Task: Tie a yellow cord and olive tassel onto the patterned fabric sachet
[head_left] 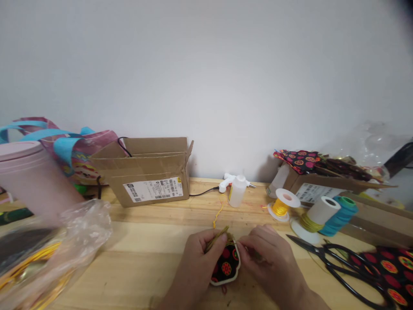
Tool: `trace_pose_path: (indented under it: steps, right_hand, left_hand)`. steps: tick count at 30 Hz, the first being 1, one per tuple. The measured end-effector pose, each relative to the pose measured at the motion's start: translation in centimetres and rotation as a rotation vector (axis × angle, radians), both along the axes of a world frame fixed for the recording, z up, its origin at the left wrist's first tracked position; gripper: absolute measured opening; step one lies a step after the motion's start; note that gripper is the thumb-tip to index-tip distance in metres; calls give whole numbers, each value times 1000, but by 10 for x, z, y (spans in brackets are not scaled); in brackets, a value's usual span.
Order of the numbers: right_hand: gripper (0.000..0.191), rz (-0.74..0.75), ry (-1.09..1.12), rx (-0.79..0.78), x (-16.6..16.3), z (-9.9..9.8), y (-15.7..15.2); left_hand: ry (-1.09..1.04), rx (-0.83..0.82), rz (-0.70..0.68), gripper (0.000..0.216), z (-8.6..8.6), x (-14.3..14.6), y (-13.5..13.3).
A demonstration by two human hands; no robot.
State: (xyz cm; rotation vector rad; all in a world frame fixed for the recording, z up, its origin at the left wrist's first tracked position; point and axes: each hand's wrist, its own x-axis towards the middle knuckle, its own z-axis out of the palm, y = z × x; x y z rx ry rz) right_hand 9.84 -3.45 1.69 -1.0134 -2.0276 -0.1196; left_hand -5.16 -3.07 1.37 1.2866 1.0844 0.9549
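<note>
My left hand (195,267) grips a small black fabric pouch-like piece (226,268) with red and orange flowers and a cream edging. Under the left thumb, a bundle of olive thread (213,242) lies across the top of that piece. My right hand (271,256) is closed in a pinch at the piece's upper right edge; whatever is between its fingertips is too small to make out. A short dark red loop (224,289) sticks out below the piece. Just beyond my hands, a yellow cord (218,212) trails over the wooden table (145,258).
Black scissors (325,254) lie right of my hand, near spools of yellow cord (280,208), olive thread (310,221) and blue thread (338,216). A small white bottle (238,191) and a white corded tool (222,186) stand behind. Left are a cardboard box (112,181), pink container (35,181) and plastic bag (87,228).
</note>
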Motion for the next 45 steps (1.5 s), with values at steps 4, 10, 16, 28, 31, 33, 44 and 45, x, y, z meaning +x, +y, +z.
trace_pose_path:
  steps: [4, 10, 16, 28, 31, 33, 44, 45]
  right_hand:
    - [21, -5, -15, -7, 0, 0, 0]
    - [19, -21, 22, -23, 3, 1, 0]
    - [21, -19, -15, -34, 0, -1, 0]
    - [22, -50, -36, -24, 1, 1, 0]
    - [22, -63, -21, -13, 1, 1, 0]
    - [22, -41, -16, 4, 0, 3, -1]
    - [21, -41, -22, -2, 0, 2, -1]
    - [21, -30, -26, 2, 0, 2, -1]
  left_hand:
    - [12, -15, 3, 28, 0, 0, 0]
    - [21, -11, 9, 28, 1, 1, 1]
    - [22, -4, 6, 28, 2, 0, 1]
    - [17, -14, 11, 27, 3, 2, -2]
    - [23, -12, 12, 27, 3, 1, -1]
    - [32, -2, 9, 26, 3, 1, -1]
    - [48, -8, 3, 28, 4, 1, 0]
    - [46, 2, 5, 27, 4, 1, -1]
